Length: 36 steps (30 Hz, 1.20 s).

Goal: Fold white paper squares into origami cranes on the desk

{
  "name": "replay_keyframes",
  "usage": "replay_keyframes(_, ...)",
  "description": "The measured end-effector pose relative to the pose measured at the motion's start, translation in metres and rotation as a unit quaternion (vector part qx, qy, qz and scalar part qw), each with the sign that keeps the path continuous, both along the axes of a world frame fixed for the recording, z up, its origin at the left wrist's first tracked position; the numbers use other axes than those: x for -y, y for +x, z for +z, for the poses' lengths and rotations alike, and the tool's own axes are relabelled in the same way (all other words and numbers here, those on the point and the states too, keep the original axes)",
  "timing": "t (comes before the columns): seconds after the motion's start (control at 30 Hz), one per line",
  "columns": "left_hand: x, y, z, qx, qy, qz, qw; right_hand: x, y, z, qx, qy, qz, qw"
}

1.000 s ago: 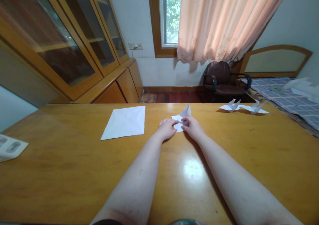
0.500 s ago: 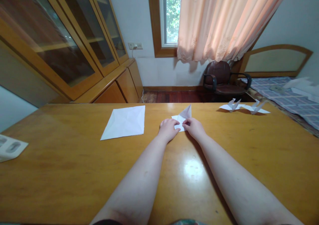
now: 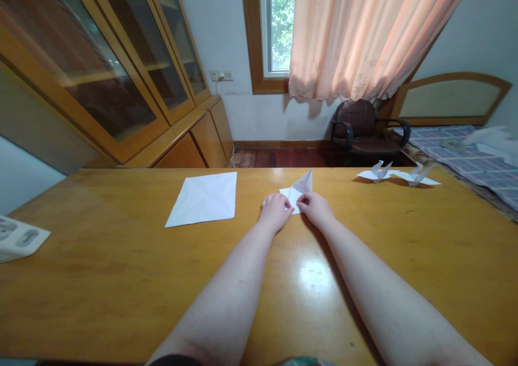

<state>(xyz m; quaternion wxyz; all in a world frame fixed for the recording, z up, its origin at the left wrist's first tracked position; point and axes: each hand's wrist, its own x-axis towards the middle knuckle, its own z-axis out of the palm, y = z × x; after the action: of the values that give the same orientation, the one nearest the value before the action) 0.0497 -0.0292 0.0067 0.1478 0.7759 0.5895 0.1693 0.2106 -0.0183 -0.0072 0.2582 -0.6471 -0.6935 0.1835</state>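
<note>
A partly folded sheet of white paper [image 3: 302, 183] lies near the far edge of the wooden table, one pointed flap standing up from it. My left hand [image 3: 275, 210] rests at its left side, its curled thumb and fingers closed on the paper's near left part. On the near right edge, my right hand [image 3: 315, 206] pinches the paper between thumb and fingers. The fingers cover much of the lower part of the folds. Left of my hands a larger white square sheet [image 3: 204, 200] with faint creases lies flat.
Two folded paper cranes [image 3: 378, 173] stand at the table's far right. A white box-like object [image 3: 25, 241] sits at the left edge. Beyond the wooden table [image 3: 121, 279] are a glass-door cabinet [image 3: 133, 134], a brown armchair [image 3: 358, 128] and a bed [image 3: 465, 153].
My left thumb and fingers have drawn slightly closer together on the paper. My right hand keeps its pinch. The whole view has shifted a little.
</note>
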Motion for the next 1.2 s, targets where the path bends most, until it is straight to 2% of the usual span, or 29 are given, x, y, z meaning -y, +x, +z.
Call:
replay_keyframes(0.4, -0.0028, 0.0, -0.0052, 0.005, -0.002, -0.002, 1.0, 0.0029, 0.0012, 0.0032, 0.046, -0.002, 0.026, 0.999)
replay_keyframes(0.67, -0.0065, -0.0059, -0.0033, 0.006, -0.034, -0.018, 0.999, 0.0014, 0.0021, 0.0035, 0.03, -0.025, 0.019, 0.999)
replay_keyframes(1.07, -0.0054, -0.0067, 0.0004, 0.005, -0.035, -0.028, 0.999, 0.0006, 0.001, 0.0023, 0.01, -0.03, 0.014, 0.999)
replay_keyframes(1.2, -0.0047, -0.0083, -0.0013, 0.0, -0.024, -0.041, 0.999, -0.0017, 0.0022, -0.0021, -0.023, -0.025, 0.003, 0.999)
